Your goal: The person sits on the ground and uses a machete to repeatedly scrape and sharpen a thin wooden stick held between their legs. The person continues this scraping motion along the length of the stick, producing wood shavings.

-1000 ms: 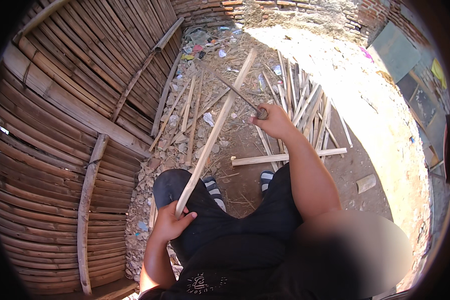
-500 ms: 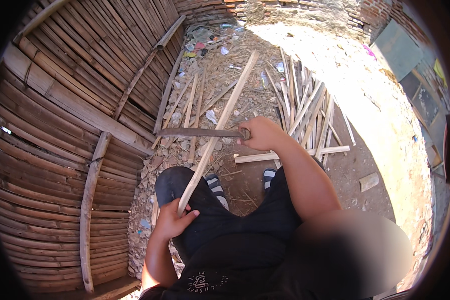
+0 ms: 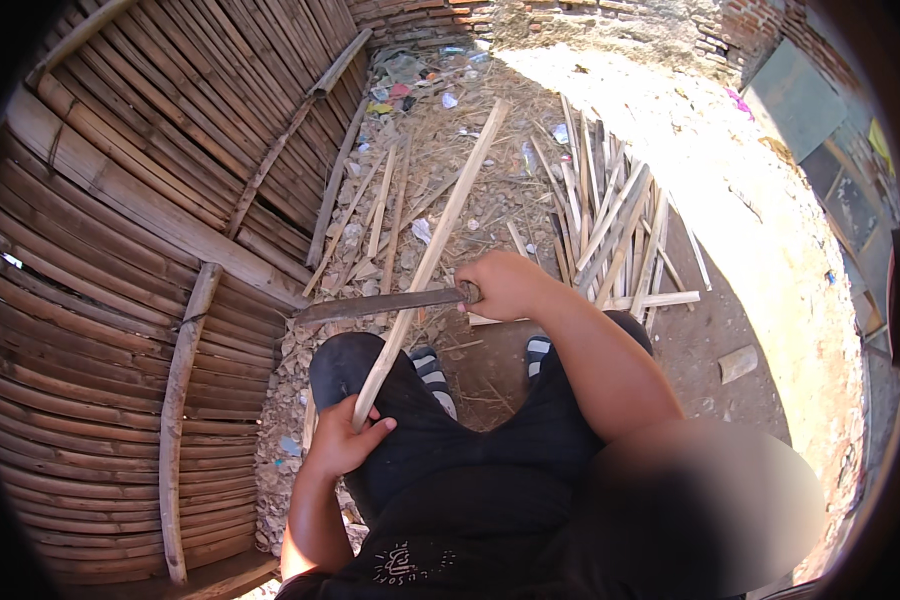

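Note:
My left hand (image 3: 342,440) is closed around the near end of a long pale bamboo strip (image 3: 457,200), beside my left knee. The strip slants up and away to the right, its far end over the littered ground. In my right hand (image 3: 507,284) is the handle of a machete (image 3: 342,311), with the dark blade pointing left. The blade lies crosswise to the strip at about the height of my knees. Whether its edge bites into the strip, I cannot tell.
A bamboo slat wall (image 3: 100,310) runs along the left. Ahead on the right lies a pile of cut strips (image 3: 620,215). Rubble and scraps (image 3: 410,100) cover the ground toward the brick wall (image 3: 610,20). A short pale block (image 3: 738,364) sits at right.
The machete and my right hand have come nearer to me and slightly left along the strip. The strip's far end has shifted a little left. My left hand stays almost in place.

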Demonstrator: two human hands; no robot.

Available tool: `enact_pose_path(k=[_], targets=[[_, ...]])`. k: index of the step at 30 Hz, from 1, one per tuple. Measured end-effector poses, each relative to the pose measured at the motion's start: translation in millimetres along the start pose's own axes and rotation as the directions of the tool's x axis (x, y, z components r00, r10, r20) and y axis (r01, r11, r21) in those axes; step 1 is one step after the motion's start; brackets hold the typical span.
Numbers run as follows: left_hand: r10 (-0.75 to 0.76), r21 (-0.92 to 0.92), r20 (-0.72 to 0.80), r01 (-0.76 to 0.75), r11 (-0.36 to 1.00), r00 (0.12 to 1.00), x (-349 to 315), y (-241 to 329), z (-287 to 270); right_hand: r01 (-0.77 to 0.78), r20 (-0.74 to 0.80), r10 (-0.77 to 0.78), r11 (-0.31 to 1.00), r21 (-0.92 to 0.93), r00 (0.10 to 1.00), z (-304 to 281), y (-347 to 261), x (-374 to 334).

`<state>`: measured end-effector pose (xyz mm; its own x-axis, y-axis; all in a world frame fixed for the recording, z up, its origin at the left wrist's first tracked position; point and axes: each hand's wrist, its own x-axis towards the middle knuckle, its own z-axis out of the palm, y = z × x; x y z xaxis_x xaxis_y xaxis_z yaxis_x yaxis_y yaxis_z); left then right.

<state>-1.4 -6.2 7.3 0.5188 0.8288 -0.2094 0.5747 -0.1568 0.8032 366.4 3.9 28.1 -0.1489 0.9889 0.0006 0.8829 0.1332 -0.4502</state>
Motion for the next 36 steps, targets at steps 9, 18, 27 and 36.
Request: enact_pose_path(k=[9, 18, 27, 36], targets=[[0.013, 0.051, 0.016, -0.014, 0.999, 1.0, 0.3, 3.7, -2.1, -0.258, -0.282, 0.3, 0.95, 0.177, 0.911, -25.1, 41.8, -9.6], [0.006, -0.006, 0.01, -0.006, 1.0, 1.0, 0.2, -1.2, 0.4, -0.09, -0.216, 0.112, 0.99, 0.111, 0.97, -6.7, 33.1, -3.9], [0.012, 0.05, 0.012, -0.012, 0.999, 1.0, -0.5, 3.8, -2.0, -0.001, -0.068, -0.001, 1.0, -0.021, 0.998, -3.2, 11.9, -3.3], [0.008, 0.045, 0.023, -0.009, 0.999, 1.0, 0.7, 5.4, -1.3, -0.351, -0.319, 0.428, 0.896, 0.272, 0.846, -29.8, 55.1, -10.6]])
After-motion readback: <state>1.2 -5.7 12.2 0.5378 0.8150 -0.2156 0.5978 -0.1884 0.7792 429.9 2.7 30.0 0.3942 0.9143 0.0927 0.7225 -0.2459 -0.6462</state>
